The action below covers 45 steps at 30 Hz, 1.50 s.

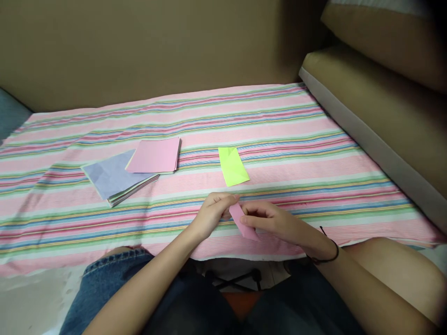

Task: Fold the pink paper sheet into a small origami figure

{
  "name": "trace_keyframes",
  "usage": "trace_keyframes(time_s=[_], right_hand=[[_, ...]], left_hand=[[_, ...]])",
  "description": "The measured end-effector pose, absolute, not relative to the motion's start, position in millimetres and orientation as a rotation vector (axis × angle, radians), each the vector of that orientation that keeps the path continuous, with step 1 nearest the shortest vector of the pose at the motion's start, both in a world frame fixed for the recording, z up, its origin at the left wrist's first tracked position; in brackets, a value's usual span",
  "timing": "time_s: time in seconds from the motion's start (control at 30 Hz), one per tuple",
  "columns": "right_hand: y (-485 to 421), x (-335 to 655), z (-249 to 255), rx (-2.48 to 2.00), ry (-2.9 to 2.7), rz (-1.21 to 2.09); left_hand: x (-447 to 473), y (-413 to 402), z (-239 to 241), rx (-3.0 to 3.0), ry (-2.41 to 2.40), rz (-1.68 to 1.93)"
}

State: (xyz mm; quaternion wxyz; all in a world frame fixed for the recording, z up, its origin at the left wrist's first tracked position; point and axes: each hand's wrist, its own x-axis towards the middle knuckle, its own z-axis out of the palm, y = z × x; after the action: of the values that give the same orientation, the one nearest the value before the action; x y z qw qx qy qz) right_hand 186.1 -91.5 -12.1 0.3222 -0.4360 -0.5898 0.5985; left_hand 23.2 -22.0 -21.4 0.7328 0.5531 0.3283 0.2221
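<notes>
Pink paper [240, 222] at lower centre of frame, pinched between both hands above striped cloth [296, 139]. Left hand [213, 214] grips its upper end, fingers closed; right hand [268, 221] clasps its right side.

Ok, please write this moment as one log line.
left hand: pinches pink paper | right hand: holds pink paper | nearby: yellow-green paper, paper stack | surface: striped cloth

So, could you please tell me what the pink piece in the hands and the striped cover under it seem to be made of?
The pink piece, held by the left hand and right hand, looks like thin matte paper: flat, with crisp folded edges. The striped cover looks like woven cloth, probably cotton: soft, matte, with slight ripples.
</notes>
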Motion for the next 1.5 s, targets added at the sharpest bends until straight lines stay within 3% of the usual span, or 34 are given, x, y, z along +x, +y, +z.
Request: trace_keyframes(time_s=[0.23, 0.67, 1.03, 1.5], right_hand=[[-93, 185, -15, -1.180, -1.517, 1.588], [-92, 186, -14, -1.155, -1.593, 1.525], [-90, 184, -14, -1.135, -1.427, 1.401], [-93, 184, -16, -1.272, -1.325, 1.291]], left_hand=[[22, -24, -22, 1.302, 0.651, 0.276], [27, -27, -27, 0.938, 0.598, 0.338], [23, -30, -25, 1.399, 0.651, 0.448], [28, -37, -22, 1.420, 0.637, 0.490]])
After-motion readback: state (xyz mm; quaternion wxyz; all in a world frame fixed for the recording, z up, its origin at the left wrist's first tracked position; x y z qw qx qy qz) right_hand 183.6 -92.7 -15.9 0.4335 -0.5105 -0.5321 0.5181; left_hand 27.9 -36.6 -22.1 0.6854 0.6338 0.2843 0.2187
